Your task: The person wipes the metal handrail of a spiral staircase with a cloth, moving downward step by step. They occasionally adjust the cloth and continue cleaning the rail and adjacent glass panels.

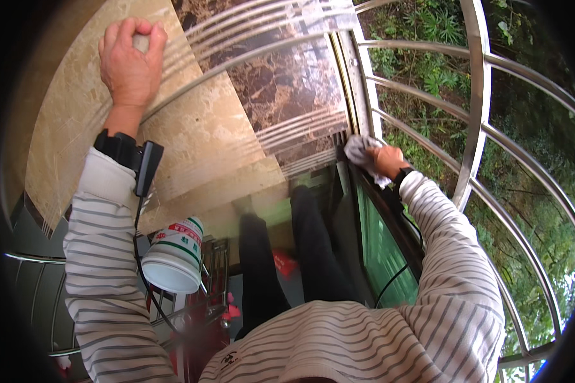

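Note:
My right hand (388, 160) presses a crumpled grey-white cloth (362, 151) onto the dark window frame (381, 203), beside the lower end of a metal window track (343, 81). My left hand (132, 64) is raised at the upper left, in front of beige marble-patterned stone (201, 115). Its fingers and thumb curl into a ring around a small greyish patch; whether that is a held thing or background is unclear. Dark brown veined stone (287, 81) lies between the beige part and the track. Striped reflections cross both stones.
Curved metal railings (474, 105) stand on the right, with green plants (431, 28) beyond. Greenish glass (383, 249) sits below the frame. A white plastic bucket (172, 277) with printing is under my left arm, near a metal rack (215, 263). A black cable (141, 249) hangs from my left wrist.

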A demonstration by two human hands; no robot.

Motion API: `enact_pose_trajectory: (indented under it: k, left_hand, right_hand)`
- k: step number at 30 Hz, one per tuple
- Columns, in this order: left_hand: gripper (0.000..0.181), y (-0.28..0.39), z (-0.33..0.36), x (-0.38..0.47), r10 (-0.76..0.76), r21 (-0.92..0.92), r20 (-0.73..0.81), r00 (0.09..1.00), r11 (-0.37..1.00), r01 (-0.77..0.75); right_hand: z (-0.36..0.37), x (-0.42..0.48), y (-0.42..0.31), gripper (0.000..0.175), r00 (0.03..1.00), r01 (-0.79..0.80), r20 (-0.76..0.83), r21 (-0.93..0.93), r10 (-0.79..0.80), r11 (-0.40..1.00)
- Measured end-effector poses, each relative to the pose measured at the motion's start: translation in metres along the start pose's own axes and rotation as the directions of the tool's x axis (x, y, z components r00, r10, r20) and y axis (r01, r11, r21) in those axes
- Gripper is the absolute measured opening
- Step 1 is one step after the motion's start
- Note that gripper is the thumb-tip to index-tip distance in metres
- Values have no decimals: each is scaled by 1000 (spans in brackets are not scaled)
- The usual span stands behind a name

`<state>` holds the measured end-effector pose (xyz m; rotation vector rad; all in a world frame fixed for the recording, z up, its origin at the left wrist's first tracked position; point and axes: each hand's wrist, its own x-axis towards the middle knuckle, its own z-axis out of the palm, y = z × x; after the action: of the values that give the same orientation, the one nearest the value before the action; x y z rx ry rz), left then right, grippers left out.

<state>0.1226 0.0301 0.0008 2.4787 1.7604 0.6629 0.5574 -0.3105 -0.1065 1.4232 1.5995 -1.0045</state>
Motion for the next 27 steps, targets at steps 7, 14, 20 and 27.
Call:
enact_pose_trajectory:
  k: [7,14,20,27]
  left_hand:
    - [19,-5,5,2,41,38,-15,999,998,-40]
    - [18,-9,6,0,37,20,-18,999,999,-37]
    - [18,-11,5,2,81,14,-20,997,997,-81]
    - [19,-13,7,1,24,19,-2,1000,1000,-24]
  right_hand:
    - [-30,13,-16,41,994,-23,-109,2,23,1000]
    - [-76,-9,-48,50,995,23,-96,47,-18,999]
    - [-47,18,-56,36,988,12,-153,59,-3,998]
    - [-30,-2,-44,33,997,-17,-70,14,18,1000]
